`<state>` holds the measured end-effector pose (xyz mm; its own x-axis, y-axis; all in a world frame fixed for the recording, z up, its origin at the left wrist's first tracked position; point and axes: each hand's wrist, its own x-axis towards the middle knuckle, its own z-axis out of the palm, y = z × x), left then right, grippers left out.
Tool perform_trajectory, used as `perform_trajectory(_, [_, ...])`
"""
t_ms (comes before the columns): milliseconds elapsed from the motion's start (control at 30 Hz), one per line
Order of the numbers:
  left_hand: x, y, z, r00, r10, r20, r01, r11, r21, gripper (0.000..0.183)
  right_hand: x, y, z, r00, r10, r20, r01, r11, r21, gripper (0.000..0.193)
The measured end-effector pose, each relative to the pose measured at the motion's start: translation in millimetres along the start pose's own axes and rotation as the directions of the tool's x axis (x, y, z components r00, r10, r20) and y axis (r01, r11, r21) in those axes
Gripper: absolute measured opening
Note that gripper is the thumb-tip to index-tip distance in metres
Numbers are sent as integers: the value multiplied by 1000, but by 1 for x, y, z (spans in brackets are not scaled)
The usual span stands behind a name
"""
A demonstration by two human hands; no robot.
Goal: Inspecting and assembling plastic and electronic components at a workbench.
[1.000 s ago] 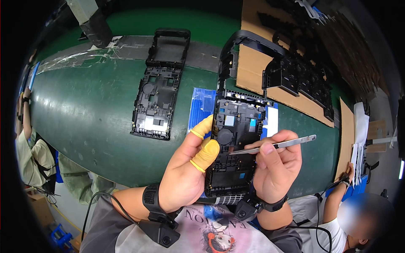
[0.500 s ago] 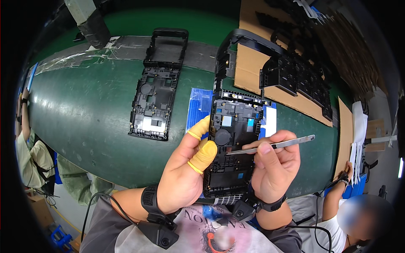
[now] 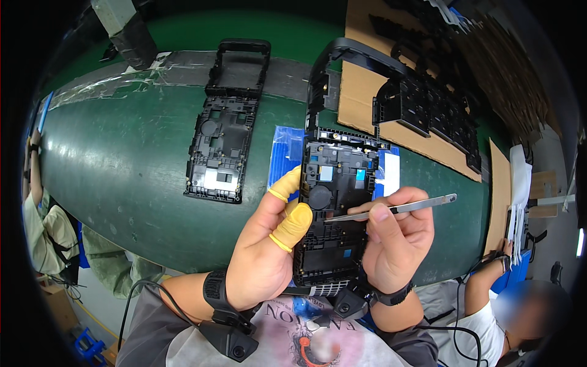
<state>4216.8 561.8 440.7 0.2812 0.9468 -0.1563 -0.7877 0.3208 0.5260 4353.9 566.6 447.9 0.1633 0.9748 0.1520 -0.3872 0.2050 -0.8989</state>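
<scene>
Tweezers (image 3: 419,204) angled over a black plastic frame (image 3: 342,199), tips just below its round disc (image 3: 319,197)!

Left hand (image 3: 263,263), yellow finger cots (image 3: 291,227) on thumb and finger, grips the frame's left edge, holding it up at the near side of the green table (image 3: 134,183), partly across a blue sheet (image 3: 284,156); right hand (image 3: 398,244) pinches the tweezers between thumb and fingers, though whether the tips touch, I cannot tell. Off left lies a second black frame (image 3: 221,147); beyond, to the right, more black parts (image 3: 422,107) sit on cardboard (image 3: 358,107).

Assembly workshop, green workbench (image 3: 122,183), tweezers (image 3: 422,203), black plastic housings (image 3: 419,110) on cardboard (image 3: 354,98)
</scene>
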Motion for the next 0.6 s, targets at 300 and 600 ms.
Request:
perform_trajectory(300, [1,7,3,999,-42,-7,41,995,-92,44,2,-7,-1,996,25,-84,-21,998,53,19])
perform_trajectory(600, [4,9,-4,997,-29,-72,38,992,120,49,3,-37,-52,944,-197,-266,228,970,88,16])
